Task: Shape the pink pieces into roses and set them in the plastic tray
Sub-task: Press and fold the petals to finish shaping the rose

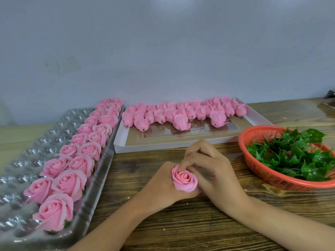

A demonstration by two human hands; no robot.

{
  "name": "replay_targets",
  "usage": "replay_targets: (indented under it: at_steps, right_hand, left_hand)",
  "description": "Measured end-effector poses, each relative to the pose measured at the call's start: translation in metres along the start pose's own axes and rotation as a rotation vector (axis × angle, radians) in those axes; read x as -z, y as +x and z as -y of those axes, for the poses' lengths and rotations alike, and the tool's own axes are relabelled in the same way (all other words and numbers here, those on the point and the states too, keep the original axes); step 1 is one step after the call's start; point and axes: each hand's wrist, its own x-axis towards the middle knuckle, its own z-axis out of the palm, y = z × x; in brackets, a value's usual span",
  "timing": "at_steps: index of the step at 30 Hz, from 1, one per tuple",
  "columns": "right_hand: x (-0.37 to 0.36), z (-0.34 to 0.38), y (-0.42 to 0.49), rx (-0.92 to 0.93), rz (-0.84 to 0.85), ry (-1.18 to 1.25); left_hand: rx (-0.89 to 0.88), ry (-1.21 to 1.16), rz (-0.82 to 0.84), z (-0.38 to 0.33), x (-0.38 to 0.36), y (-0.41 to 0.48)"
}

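My left hand [159, 183] grips a pink rose [184, 180] from below, above the wooden table near the middle. My right hand [208, 165] pinches an outer petal at the rose's upper left edge with thumb and forefinger. The clear plastic tray [27, 156] lies on the left. Two rows of finished pink roses [79, 154] fill its right side, and its other pockets show bare plastic. Closed pink buds [179, 113] lie in rows at the back of a shallow white box lid [181, 144] behind my hands.
A red plastic basket [261, 167] of green leaf pieces [293, 154] sits at the right, close to my right wrist. A grey wall runs along the back of the table. A dark object [330, 96] shows at the far right edge.
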Motion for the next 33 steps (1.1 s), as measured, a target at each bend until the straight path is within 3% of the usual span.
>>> replay_targets:
  at_steps: [6,11,20,28,33]
  right_hand:
    - [-0.002,0.004,-0.001,-0.008,0.034,0.113]
    - [-0.005,0.005,-0.001,0.019,0.09,0.002]
    - [-0.011,0.008,0.001,-0.014,0.065,-0.058]
    - [-0.011,0.009,0.0,0.056,0.04,-0.167]
    - [-0.009,0.005,-0.001,0.091,0.072,-0.123]
  left_hand:
    - [0.056,0.102,-0.103,0.006,-0.003,0.002]
    - [0.069,0.407,-0.153,0.016,-0.011,0.01]
    - [0.03,0.397,-0.268,0.018,-0.011,0.006]
    - [0.022,0.389,-0.221,0.01,-0.008,0.005]
    - [0.088,0.262,-0.226,0.011,-0.002,0.005]
